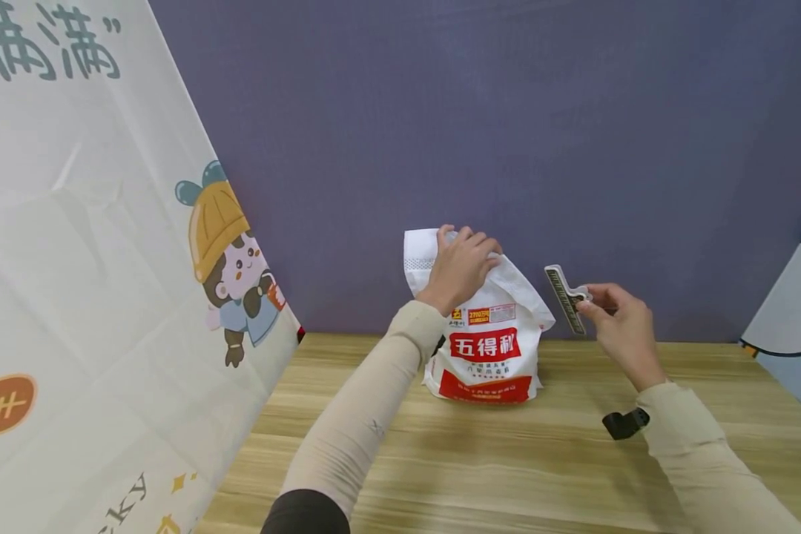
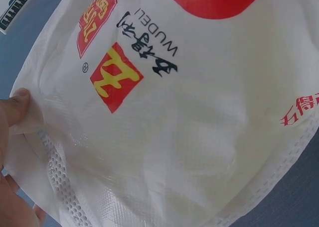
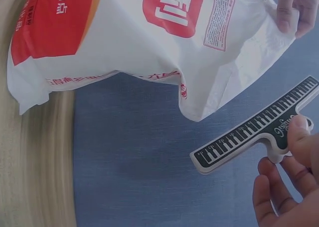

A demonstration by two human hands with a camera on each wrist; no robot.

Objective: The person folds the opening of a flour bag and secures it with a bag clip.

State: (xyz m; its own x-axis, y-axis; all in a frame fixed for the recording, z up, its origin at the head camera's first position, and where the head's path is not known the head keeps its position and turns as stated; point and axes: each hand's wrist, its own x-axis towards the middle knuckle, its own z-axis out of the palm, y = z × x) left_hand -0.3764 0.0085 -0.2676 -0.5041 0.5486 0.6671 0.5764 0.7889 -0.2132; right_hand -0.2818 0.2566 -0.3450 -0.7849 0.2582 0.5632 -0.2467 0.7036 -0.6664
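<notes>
A white flour bag (image 1: 490,363) with red printed panels stands upright on the table, its top folded over and leaning. My left hand (image 1: 463,268) grips the folded top edge. In the left wrist view, the thumb presses the front of the bag (image 2: 164,137) beside the perforated white strip. To the right of the bag, my right hand (image 1: 619,326) pinches a clip (image 1: 564,300) by its handle. The right wrist view shows the clip (image 3: 259,125) as a long bar printed with piano keys and the word "Music", held apart from the bag.
The wood-grain table (image 1: 507,467) runs back to a blue-grey cloth wall (image 1: 480,119). A white printed panel with a cartoon figure (image 1: 230,274) stands at the left. Another printed panel (image 1: 790,319) edges the table on the right.
</notes>
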